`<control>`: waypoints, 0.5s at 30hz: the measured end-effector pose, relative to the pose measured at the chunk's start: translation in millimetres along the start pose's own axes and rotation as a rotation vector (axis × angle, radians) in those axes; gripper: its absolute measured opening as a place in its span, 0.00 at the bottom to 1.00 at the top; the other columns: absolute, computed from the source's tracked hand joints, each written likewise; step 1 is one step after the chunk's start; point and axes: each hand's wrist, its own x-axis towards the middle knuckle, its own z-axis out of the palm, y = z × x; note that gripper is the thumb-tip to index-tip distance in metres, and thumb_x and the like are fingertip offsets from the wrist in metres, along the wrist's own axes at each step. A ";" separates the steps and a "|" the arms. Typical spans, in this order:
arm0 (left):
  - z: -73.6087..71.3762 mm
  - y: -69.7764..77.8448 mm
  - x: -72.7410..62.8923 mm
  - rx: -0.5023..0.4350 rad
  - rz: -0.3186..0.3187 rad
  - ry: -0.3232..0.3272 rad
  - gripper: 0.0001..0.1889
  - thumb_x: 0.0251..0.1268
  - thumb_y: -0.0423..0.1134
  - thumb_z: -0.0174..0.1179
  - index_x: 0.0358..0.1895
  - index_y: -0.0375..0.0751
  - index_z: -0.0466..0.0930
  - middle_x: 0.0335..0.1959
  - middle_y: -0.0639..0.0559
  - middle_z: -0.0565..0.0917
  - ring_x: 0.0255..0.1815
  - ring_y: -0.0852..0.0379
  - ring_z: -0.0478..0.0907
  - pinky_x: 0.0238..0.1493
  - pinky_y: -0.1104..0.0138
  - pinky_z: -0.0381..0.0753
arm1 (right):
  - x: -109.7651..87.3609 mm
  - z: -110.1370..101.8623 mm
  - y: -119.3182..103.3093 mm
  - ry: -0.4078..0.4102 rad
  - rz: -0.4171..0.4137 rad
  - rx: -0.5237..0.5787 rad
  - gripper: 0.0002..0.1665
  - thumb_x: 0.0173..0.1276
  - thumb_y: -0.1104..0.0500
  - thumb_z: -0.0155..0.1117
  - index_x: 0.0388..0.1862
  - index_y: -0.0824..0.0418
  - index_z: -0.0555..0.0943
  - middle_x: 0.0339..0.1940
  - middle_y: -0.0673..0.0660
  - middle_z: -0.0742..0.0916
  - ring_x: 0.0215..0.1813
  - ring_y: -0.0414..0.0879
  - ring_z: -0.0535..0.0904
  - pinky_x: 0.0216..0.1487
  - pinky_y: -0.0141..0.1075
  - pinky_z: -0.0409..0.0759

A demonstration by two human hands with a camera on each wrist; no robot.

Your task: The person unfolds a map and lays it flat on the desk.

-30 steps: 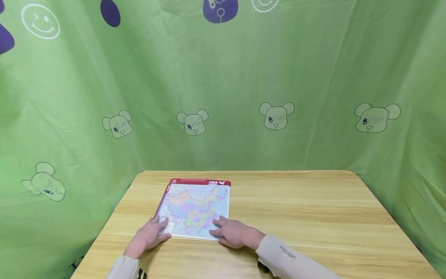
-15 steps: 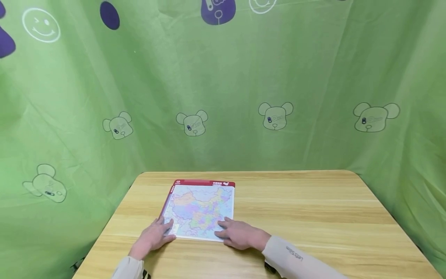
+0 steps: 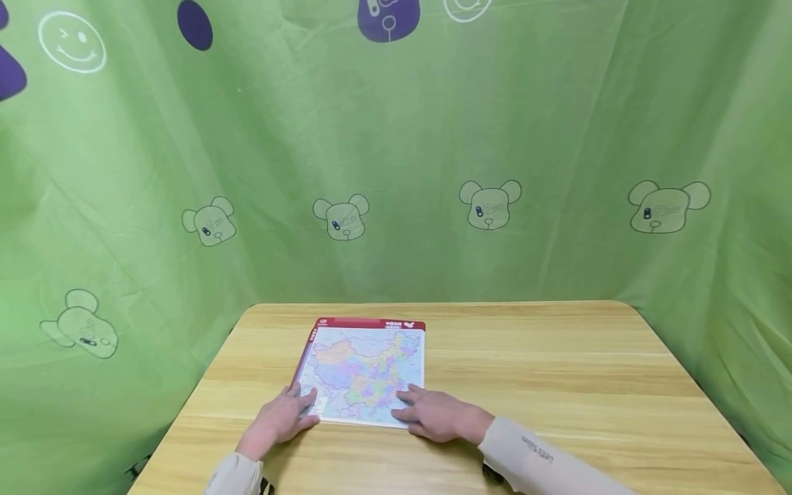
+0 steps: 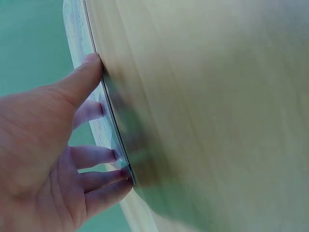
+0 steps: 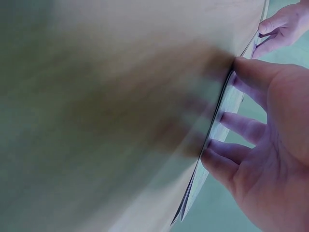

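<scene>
A colourful map of China (image 3: 365,371) with a red top band lies flat on the table in the head view. My left hand (image 3: 281,416) rests at its near left corner, fingers spread over the surface and thumb along the near edge. At the near right corner my right hand (image 3: 439,414) presses on the map with spread, fairly straight fingers. The left wrist view shows the left thumb (image 4: 89,72) touching the map's edge. In the right wrist view, the edge of the map (image 5: 186,203) shows more than one thin layer, slightly parted at one end.
The map and both hands are on the left and middle part of a light wooden table (image 3: 557,385) with rounded far corners. A green curtain (image 3: 408,137) printed with bear heads hangs behind and at both sides.
The map has slid to the right across the table, and both hands have moved right with it, staying at its near corners.
</scene>
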 end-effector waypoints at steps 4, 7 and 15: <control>-0.1 3.5 1.1 0.000 0.001 -0.009 0.31 0.63 0.55 0.58 0.65 0.41 0.70 0.66 0.25 0.62 0.64 0.26 0.60 0.57 0.38 0.66 | -3.2 1.9 3.6 0.004 -0.009 -0.003 0.25 0.73 0.51 0.52 0.68 0.50 0.71 0.69 0.59 0.69 0.69 0.61 0.63 0.65 0.47 0.68; -0.5 6.3 1.6 -0.003 0.003 -0.013 0.31 0.63 0.55 0.57 0.65 0.42 0.70 0.66 0.25 0.62 0.64 0.26 0.60 0.57 0.37 0.66 | -5.7 2.9 5.9 -0.002 -0.004 0.006 0.25 0.73 0.51 0.51 0.68 0.49 0.70 0.70 0.59 0.69 0.70 0.61 0.62 0.66 0.47 0.67; -0.9 10.3 2.5 0.010 0.012 -0.004 0.31 0.63 0.55 0.57 0.65 0.42 0.71 0.65 0.25 0.63 0.64 0.26 0.60 0.55 0.38 0.69 | -10.0 2.2 8.9 -0.011 0.016 0.026 0.25 0.73 0.50 0.52 0.68 0.49 0.70 0.71 0.58 0.68 0.70 0.60 0.61 0.66 0.48 0.66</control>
